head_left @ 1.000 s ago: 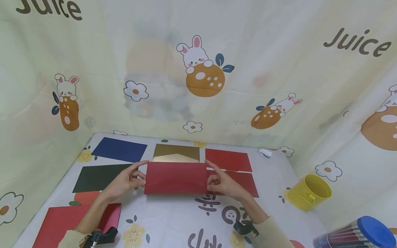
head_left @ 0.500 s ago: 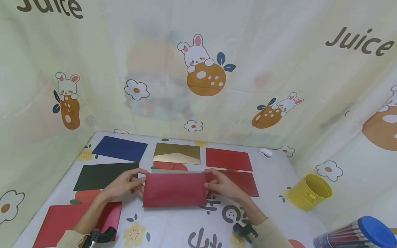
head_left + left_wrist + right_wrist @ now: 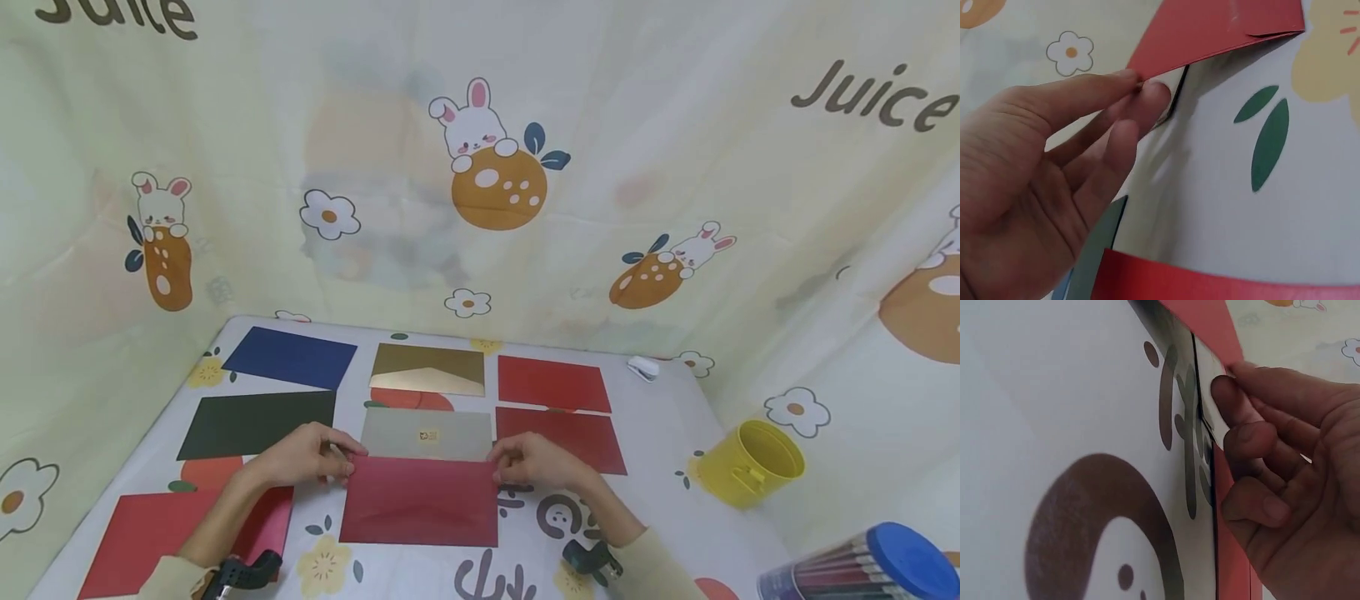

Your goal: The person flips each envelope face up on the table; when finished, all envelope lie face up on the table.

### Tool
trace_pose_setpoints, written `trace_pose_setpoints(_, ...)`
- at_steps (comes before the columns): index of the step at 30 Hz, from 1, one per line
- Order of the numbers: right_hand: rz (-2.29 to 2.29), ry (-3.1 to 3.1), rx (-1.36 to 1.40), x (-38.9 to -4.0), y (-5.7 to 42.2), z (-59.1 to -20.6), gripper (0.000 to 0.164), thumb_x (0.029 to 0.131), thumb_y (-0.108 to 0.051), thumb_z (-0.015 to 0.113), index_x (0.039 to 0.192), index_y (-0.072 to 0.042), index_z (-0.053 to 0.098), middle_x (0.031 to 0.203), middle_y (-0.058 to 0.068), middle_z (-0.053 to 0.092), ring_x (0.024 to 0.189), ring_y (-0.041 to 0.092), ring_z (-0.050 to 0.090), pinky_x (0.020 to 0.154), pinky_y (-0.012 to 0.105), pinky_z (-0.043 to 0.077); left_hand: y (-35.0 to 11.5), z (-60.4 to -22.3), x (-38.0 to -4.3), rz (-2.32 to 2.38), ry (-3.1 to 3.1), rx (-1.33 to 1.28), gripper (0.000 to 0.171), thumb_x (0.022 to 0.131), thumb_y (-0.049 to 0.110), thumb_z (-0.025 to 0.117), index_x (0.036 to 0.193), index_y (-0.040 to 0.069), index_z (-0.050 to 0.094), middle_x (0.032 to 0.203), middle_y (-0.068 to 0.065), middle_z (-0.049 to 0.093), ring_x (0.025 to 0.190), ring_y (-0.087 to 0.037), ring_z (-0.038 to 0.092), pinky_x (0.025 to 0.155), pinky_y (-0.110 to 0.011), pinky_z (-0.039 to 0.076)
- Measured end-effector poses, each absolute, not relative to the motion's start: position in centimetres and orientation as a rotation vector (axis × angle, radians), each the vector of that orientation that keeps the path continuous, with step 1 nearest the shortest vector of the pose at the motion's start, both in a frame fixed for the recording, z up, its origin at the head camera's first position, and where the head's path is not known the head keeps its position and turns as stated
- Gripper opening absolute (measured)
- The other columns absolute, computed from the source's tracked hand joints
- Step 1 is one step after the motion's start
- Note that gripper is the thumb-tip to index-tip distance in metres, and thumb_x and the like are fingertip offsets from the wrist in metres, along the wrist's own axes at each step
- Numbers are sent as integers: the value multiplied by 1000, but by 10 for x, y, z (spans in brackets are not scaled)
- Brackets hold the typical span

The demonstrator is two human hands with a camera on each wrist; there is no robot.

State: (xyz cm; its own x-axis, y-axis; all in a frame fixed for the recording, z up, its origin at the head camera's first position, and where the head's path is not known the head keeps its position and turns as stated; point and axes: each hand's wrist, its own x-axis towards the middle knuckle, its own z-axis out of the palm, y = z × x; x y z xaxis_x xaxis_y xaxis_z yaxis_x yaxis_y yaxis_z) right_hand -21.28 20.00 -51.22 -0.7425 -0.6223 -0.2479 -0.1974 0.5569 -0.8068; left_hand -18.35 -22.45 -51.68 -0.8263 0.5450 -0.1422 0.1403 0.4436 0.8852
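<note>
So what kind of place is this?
Probably a little craft spot, maybe indoors: a table with colourful papers, a tub of what look like pens, and a bunny-print cloth behind.

Smooth red paper (image 3: 420, 503); plastic cup (image 3: 726, 467)

The red envelope (image 3: 420, 504), oblong, sits long side across in front of you, pinched by your left hand (image 3: 309, 454) and right hand (image 3: 536, 461) at its far corners. You have its far edge raised above the white table (image 3: 420, 575), just nearside of the grey envelope (image 3: 468, 435).
</note>
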Motion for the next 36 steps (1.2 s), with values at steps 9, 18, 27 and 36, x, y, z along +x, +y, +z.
trace_pose_setpoints(9, -991, 2254, -696, -210, 196, -514, 19, 88, -22, 77, 106, -27, 72, 76, 1, 70, 67, 18, 64, 59, 26, 50, -220, -514, -181, 1265, 2256, 655, 21, 88, 12, 76, 109, 11, 77, 84, -4, 73, 66, -14, 64, 58, -28, 55)
trace_pose_setpoints(18, -954, 2230, -706, -208, 195, -515, 16, 87, -22, 77, 101, -28, 74, 74, 1, 73, 60, 12, 58, 53, 22, 41, -218, -517, -182, 1294, 2229, 662, 18, 86, 9, 78, 104, 11, 81, 86, -4, 76, 58, -13, 64, 55, -22, 52)
trace_pose_setpoints(27, -934, 2225, -710, -208, 196, -515, 14, 88, -20, 77, 101, -26, 75, 70, 2, 70, 53, 11, 54, 50, 23, 41, -216, -517, -183, 1281, 2265, 623, 17, 86, 9, 78, 101, 14, 81, 81, -3, 76, 65, -18, 68, 62, -22, 51)
trace_pose_setpoints(36, -933, 2176, -771, -210, 196, -513, 13, 90, -20, 75, 102, -25, 74, 74, 0, 74, 47, 12, 49, 46, 22, 39, -211, -517, -186, 1278, 2261, 609, 15, 88, 8, 76, 102, 12, 81, 86, -4, 76, 71, -19, 69, 64, -23, 55)
